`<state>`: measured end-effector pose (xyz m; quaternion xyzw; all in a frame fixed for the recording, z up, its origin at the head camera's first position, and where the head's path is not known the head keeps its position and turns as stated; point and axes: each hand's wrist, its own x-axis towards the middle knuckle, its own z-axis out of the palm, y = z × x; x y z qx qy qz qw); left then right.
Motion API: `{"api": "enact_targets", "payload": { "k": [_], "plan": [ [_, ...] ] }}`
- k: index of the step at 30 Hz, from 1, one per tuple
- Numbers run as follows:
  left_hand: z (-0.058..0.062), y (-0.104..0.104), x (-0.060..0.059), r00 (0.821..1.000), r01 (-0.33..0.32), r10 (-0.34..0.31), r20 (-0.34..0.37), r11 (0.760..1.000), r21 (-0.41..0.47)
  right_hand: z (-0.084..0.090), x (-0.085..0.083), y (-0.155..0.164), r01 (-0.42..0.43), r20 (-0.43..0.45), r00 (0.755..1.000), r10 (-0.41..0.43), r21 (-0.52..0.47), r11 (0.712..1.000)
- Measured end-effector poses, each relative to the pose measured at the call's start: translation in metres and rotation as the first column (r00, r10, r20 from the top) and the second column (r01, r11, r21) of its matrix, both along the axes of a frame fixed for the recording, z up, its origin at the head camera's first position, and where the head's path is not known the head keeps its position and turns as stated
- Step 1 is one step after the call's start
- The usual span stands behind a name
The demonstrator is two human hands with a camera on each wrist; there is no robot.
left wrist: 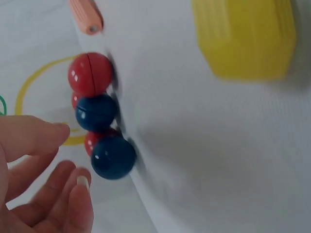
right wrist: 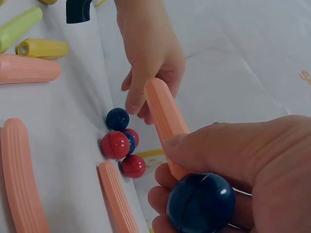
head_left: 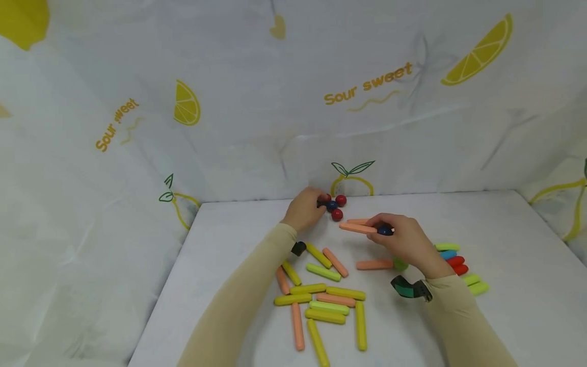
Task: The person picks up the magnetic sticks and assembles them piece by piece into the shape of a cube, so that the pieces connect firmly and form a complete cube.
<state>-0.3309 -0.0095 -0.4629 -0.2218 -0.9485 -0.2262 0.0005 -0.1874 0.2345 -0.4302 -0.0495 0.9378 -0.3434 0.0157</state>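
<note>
My right hand (head_left: 405,242) pinches a peach ribbed rod (right wrist: 165,114) between thumb and fingers, with a dark blue ball (right wrist: 200,203) at the rod's near end. Around the far edge of the table, my left hand (head_left: 303,211) reaches beside a cluster of glossy balls. Its thumb and fingers are apart in the left wrist view, close to a blue ball (left wrist: 113,158) but with nothing between them. Another blue ball (left wrist: 95,112) and a red ball (left wrist: 90,74) belong to the cluster, along with other red ones partly hidden behind.
Several yellow rods (head_left: 324,316), peach rods (head_left: 298,326) and lime rods (head_left: 323,271) lie loose across the table's middle. Beside my right wrist are red rods (head_left: 456,262), a blue rod (head_left: 447,255) and a green ball (head_left: 400,264). A printed white cloth (head_left: 257,127) hangs behind the table.
</note>
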Motion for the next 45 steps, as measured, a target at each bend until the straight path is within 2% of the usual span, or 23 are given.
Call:
{"api": "enact_targets", "payload": {
  "k": [4,7,14,17,20,23,27,30,37,45],
  "plan": [
    [-0.003,-0.005,-0.004,0.996,-0.089,0.089,0.025,0.996,-0.019,0.000,-0.001,0.000,0.008,0.017,1.000,-0.008,0.005,1.000],
    [-0.007,-0.006,-0.006,0.990,-0.129,0.130,0.058,0.991,-0.023,0.000,-0.001,0.000,0.010,0.020,1.000,-0.010,0.004,1.000],
    [-0.017,-0.004,-0.011,0.980,-0.162,0.155,0.126,0.986,0.040,-0.002,-0.002,-0.001,-0.002,0.025,1.000,0.002,0.002,1.000],
    [-0.021,-0.009,-0.008,0.976,-0.170,0.159,0.147,0.983,0.067,-0.003,-0.002,-0.004,-0.008,0.025,1.000,0.008,-0.004,1.000],
    [-0.016,-0.019,0.005,0.973,-0.162,0.137,0.184,0.978,0.130,-0.004,-0.002,-0.006,-0.016,0.019,1.000,0.016,-0.007,1.000],
    [-0.005,-0.031,0.027,0.966,-0.126,0.072,0.248,0.970,0.210,-0.003,-0.002,-0.006,-0.033,0.005,0.999,0.033,-0.009,0.999],
    [0.008,-0.042,0.054,0.945,-0.062,-0.037,0.324,0.956,0.288,-0.002,-0.003,-0.007,-0.053,-0.015,0.998,0.053,-0.004,0.999],
    [0.010,-0.044,0.066,0.931,-0.040,-0.083,0.355,0.945,0.325,-0.004,-0.002,-0.008,-0.061,-0.016,0.998,0.061,-0.004,0.998],
    [0.009,-0.041,0.076,0.927,-0.038,-0.094,0.364,0.940,0.340,-0.005,0.000,-0.008,-0.061,-0.009,0.998,0.061,-0.017,0.998],
    [0.012,-0.041,0.078,0.923,0.018,-0.165,0.347,0.920,0.391,0.000,-0.003,-0.008,-0.067,0.005,0.998,0.067,-0.010,0.998]
  ]
}}
